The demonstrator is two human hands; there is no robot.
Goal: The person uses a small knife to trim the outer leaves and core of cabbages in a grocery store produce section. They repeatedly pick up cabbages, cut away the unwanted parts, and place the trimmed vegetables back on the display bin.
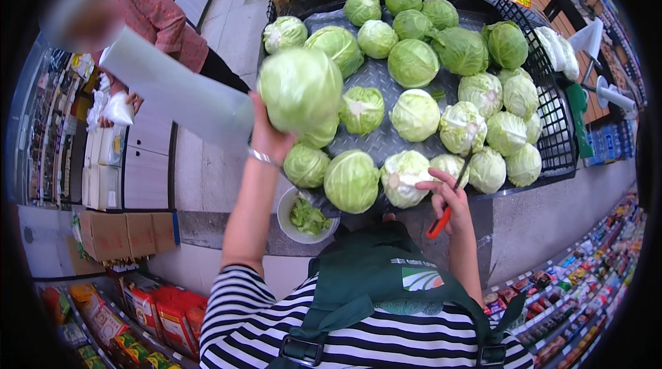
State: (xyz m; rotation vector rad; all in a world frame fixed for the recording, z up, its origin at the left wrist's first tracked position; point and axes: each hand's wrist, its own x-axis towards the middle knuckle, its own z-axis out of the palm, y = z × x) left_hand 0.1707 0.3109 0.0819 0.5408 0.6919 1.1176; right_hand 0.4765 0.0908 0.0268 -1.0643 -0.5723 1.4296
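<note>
My left hand [273, 134] is raised over the left side of the display and grips a green cabbage [300, 89], blurred by motion. In my right hand [449, 198] is a knife [440, 222] with an orange handle, its dark narrow blade pointing up and away from me. The blade passes in front of a pale cabbage [464, 125]; whether it touches it I cannot tell. Near my right fingertips lies a cabbage with its cut stem facing me [403, 179]. Several more cabbages, such as one in the middle [415, 114], rest on the dark diamond-patterned mat [385, 136].
Black plastic crate walls [556, 126] edge the display. Leaf trimmings lie in a white bucket [283, 216] below its left front. Left of my hand is a roll of plastic bags [181, 92]. Beyond it, a person [160, 28] holds a white bag [119, 109]. Snack shelves [569, 286] stand right.
</note>
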